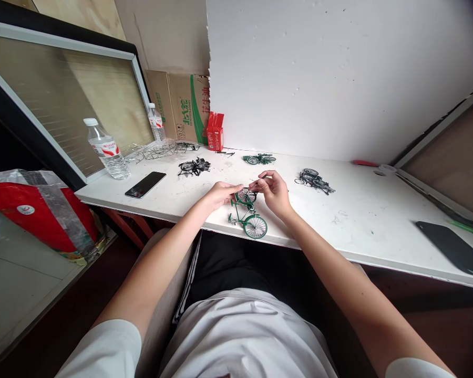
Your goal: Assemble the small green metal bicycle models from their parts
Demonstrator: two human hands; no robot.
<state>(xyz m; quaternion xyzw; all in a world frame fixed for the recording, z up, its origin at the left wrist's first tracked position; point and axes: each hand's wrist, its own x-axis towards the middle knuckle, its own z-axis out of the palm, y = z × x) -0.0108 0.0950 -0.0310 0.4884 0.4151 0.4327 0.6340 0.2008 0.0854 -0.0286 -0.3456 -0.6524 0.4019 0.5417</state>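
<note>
A small green model bicycle (255, 227) is at the table's front edge, one spoked wheel toward me and the other between my hands. My left hand (222, 195) is closed, its thumb and fingers pinching the bicycle by the far wheel. My right hand (275, 193) is closed too, fingertips pinched together at the same wheel's right side. A small dark bit shows at those fingertips, but I cannot make out what it is. Beyond my hands lie a black model bike (194, 167), a green model bike (259, 158) and a dark model bike (316, 180).
A phone (145, 184) and a water bottle (108, 152) are on the left, with another bottle (156, 124) behind. Plastic part frames (161, 152) lie near a red box (215, 132) and a carton (181, 105). A black flat device (453, 247) rests at the right.
</note>
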